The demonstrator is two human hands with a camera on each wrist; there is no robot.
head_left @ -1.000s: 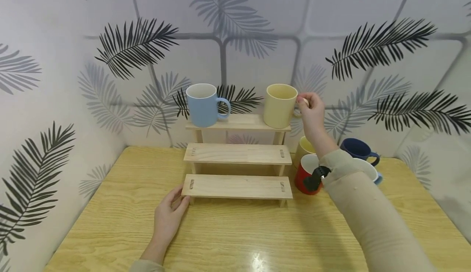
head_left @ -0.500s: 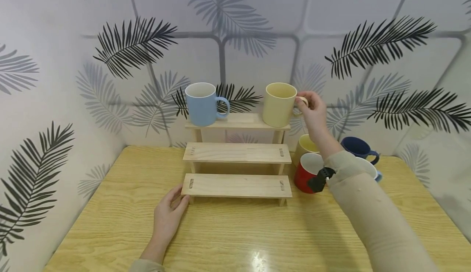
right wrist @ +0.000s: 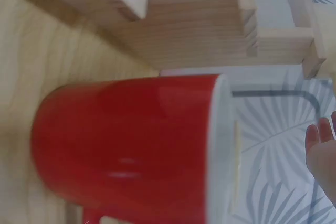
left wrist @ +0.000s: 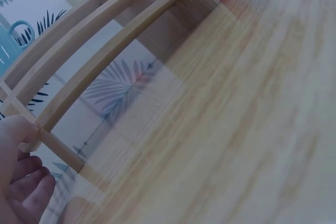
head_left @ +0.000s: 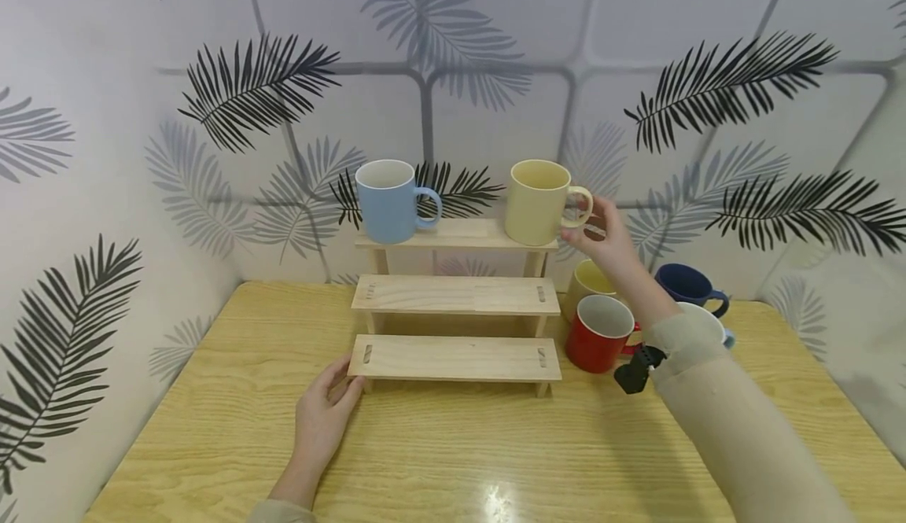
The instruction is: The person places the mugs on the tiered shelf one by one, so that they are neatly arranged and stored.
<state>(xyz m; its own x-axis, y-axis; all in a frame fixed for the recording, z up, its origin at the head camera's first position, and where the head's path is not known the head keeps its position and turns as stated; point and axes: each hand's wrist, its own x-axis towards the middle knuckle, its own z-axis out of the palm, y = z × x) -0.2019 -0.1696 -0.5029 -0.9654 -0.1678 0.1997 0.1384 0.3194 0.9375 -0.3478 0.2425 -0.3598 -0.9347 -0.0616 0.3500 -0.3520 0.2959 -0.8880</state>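
A three-step wooden display stand (head_left: 456,358) stands on the table. My left hand (head_left: 324,413) grips the left front corner of its lowest step; in the left wrist view the left hand (left wrist: 18,166) has thumb and finger at the stand's end. On the top step sit a light blue mug (head_left: 388,202) at the left and a pale yellow mug (head_left: 535,204) at the right, both upright with handles to the right. My right hand (head_left: 610,244) is beside the yellow mug's handle, fingers apart and not wrapped round it. Its fingers (right wrist: 325,129) look extended in the right wrist view.
Right of the stand, under my right forearm, are a red mug (head_left: 594,342), a second yellow mug (head_left: 576,291), a dark blue mug (head_left: 685,283) and a partly hidden light blue mug (head_left: 708,322). A leaf-patterned wall (head_left: 481,27) rises close behind the stand.
My right hand has let go of the yellow mug's handle and drawn slightly down and right. The yellow mug stays on the top step. The left hand has not moved.
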